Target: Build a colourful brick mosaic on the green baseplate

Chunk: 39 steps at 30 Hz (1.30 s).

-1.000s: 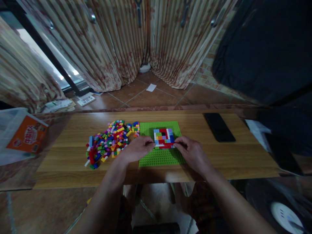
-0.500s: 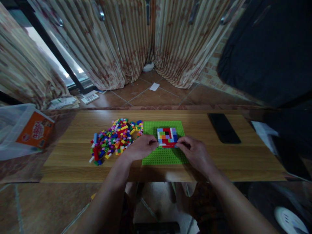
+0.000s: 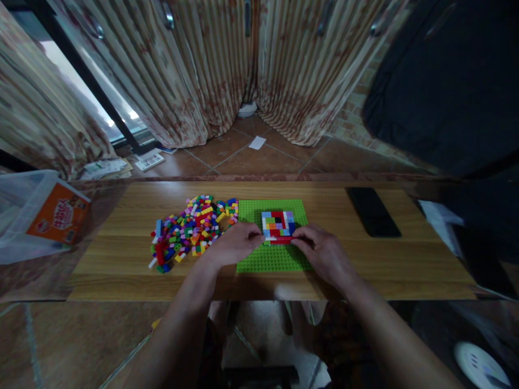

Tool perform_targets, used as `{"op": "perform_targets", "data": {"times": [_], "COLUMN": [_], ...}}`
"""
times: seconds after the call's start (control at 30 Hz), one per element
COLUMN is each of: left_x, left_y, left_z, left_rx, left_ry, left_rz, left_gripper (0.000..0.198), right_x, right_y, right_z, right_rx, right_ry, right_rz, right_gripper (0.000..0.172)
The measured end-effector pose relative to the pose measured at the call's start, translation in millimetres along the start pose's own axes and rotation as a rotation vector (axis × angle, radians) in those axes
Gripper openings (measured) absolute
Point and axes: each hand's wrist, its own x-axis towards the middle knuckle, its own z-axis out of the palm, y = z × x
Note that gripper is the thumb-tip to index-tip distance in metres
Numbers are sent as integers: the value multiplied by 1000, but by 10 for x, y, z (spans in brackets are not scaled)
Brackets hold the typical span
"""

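Observation:
A multicoloured block of toy building bricks (image 3: pixel 274 221) sits on a green baseplate (image 3: pixel 271 265), with a small dark gap near its middle. Along its near side runs a thin strip of white and red bricks (image 3: pixel 279 239). My left hand (image 3: pixel 240 241), closed in a pinch, has its fingertips at the strip's white left end. At the red right end, the thumb and fingers of my right hand (image 3: pixel 322 246) are pinched together on it. Whether the strip is raised or pressed onto the bricks beneath, I cannot tell.
A heap of loose bricks (image 3: pixel 190 229) lies left of the baseplate on the wooden table (image 3: pixel 121 243). Toward the right end rests a black phone-like slab (image 3: pixel 373 212). A clear plastic bin with an orange label (image 3: pixel 59 213) stands beyond the table's left end.
The white and red strip shows more plainly across the near side, slightly farther from me. Both hands keep their pinch and have barely shifted. The whole view has moved slightly.

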Motion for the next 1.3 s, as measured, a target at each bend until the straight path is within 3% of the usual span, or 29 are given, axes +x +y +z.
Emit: {"op": "perform_targets", "data": {"times": [0.23, 0.47, 0.77, 1.3], "left_x": [-5, -2, 31, 50], "left_y": [12, 74, 221, 225], "left_z": [2, 63, 231, 242], "left_rx": [52, 130, 264, 290], "left_ry": [-10, 99, 257, 259], "left_rz": [5, -31, -237, -264], "left_gripper": [27, 34, 48, 53], "right_x": [-16, -24, -15, -4], "right_y": [-21, -54, -35, -49], "right_z": [-19, -28, -28, -42], "right_rx": [-17, -49, -6, 52], "right_ry": [-48, -44, -26, -18], "right_rz": [-47, -38, -47, 28], "right_gripper": [13, 14, 13, 11]}}
